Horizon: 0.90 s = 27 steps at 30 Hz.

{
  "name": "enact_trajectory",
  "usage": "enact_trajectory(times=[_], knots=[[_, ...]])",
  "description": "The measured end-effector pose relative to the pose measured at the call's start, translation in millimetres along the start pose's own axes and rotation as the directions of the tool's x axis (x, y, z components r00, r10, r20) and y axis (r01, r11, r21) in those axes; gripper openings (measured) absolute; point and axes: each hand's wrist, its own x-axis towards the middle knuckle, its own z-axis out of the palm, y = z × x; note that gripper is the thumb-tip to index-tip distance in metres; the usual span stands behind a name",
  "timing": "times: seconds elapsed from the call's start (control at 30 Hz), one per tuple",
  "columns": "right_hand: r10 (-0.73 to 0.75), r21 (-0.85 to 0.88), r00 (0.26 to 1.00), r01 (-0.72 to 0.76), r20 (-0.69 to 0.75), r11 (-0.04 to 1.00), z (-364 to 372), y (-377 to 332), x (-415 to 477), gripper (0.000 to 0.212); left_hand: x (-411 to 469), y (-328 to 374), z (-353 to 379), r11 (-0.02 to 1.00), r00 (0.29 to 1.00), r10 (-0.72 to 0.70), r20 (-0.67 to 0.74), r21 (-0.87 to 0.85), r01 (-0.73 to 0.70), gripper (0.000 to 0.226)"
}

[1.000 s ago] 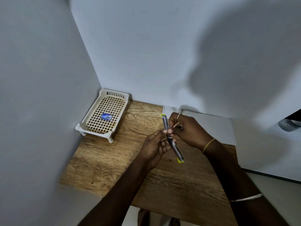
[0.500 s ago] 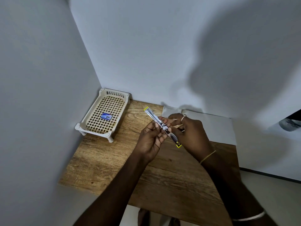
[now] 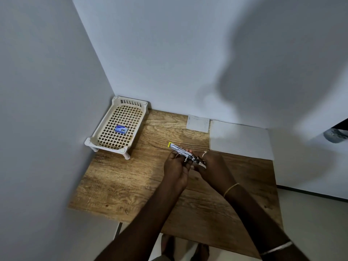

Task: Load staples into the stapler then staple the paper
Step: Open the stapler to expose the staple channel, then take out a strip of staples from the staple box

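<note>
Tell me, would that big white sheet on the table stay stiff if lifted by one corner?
The paper looks thin and lies flat on the table, so it would probably droop when lifted by a corner. It seems very light, so a push would likely slide it across the wood. Lying flush, its edge may be awkward to pinch.

Right arm (image 3: 254,213): ring (image 3: 204,153), thin yellow wrist thread (image 3: 231,189), white bangle (image 3: 276,248)

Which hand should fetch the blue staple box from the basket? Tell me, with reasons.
Left, probably. Both hands hold the stapler, but the left hand is on the side of the basket where the staple box lies. The right hand would have to cross over the left.
</note>
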Motion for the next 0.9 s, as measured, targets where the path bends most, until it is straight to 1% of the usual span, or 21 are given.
enact_trajectory(times=[0.07,0.1,0.17,0.2,0.3,0.37,0.43,0.47,0.5,0.57,0.63,0.7,0.77,0.9], knots=[[-0.001,-0.015,1.000,0.001,0.008,1.000,3.1,9.1,-3.2,0.041,3.5,-1.8,-8.4,0.998,1.000,0.019,-0.002,0.058,-0.018,0.028],[0.010,-0.020,1.000,-0.010,0.004,1.000,5.1,13.8,-4.2,0.040,5.9,-1.1,-13.0,0.995,1.000,0.022,0.004,0.099,-0.023,0.026],[0.042,-0.002,0.999,-0.042,0.008,0.999,10.0,24.4,-6.2,0.033,13.6,0.7,-23.1,0.989,1.000,0.001,-0.006,0.149,0.000,0.023],[0.058,0.009,0.998,-0.058,0.018,0.998,12.0,28.7,-7.7,0.029,17.7,1.8,-27.9,0.989,0.999,-0.022,-0.024,0.144,0.025,0.019],[0.089,0.000,0.995,-0.089,0.050,0.996,18.6,39.0,-11.9,0.020,26.7,5.2,-39.0,0.987,0.997,-0.046,-0.064,0.150,0.055,0.002],[0.115,-0.037,0.992,-0.113,0.059,0.993,24.3,45.7,-13.9,0.021,34.0,1.9,-47.8,0.973,0.997,-0.009,-0.078,0.231,0.027,0.011],[0.147,-0.062,0.987,-0.143,0.066,0.988,29.5,51.9,-16.1,0.023,38.4,-1.6,-56.3,0.936,0.994,0.051,-0.099,0.352,-0.013,0.015],[0.159,-0.074,0.985,-0.154,0.072,0.985,31.9,54.7,-17.3,0.023,40.9,-3.1,-61.2,0.895,0.989,0.101,-0.108,0.443,-0.043,0.016],[0.164,-0.096,0.983,-0.156,0.078,0.983,33.9,57.1,-18.3,0.022,43.9,-3.7,-66.3,0.832,0.982,0.156,-0.106,0.550,-0.073,0.018],[0.155,-0.156,0.985,-0.143,0.070,0.977,37.7,61.2,-20.8,0.020,46.3,-3.0,-74.9,0.666,0.967,0.247,-0.065,0.736,-0.120,0.022],[0.159,-0.190,0.986,-0.147,0.049,0.971,40.8,64.1,-22.9,0.020,45.7,-1.9,-81.0,0.494,0.953,0.304,-0.007,0.856,-0.151,0.026],[0.173,-0.208,0.983,-0.159,0.054,0.965,44.7,67.0,-24.1,0.021,43.5,-2.0,-84.1,0.371,0.937,0.346,0.046,0.911,-0.181,0.030],[0.189,-0.214,0.979,-0.169,0.078,0.962,48.7,69.6,-24.3,0.022,43.6,-3.0,-86.1,0.279,0.920,0.382,0.088,0.938,-0.206,0.032],[0.221,-0.204,0.969,-0.195,0.114,0.959,54.2,74.3,-24.7,0.026,46.3,-4.3,-86.4,0.159,0.898,0.413,0.151,0.959,-0.235,0.027]])
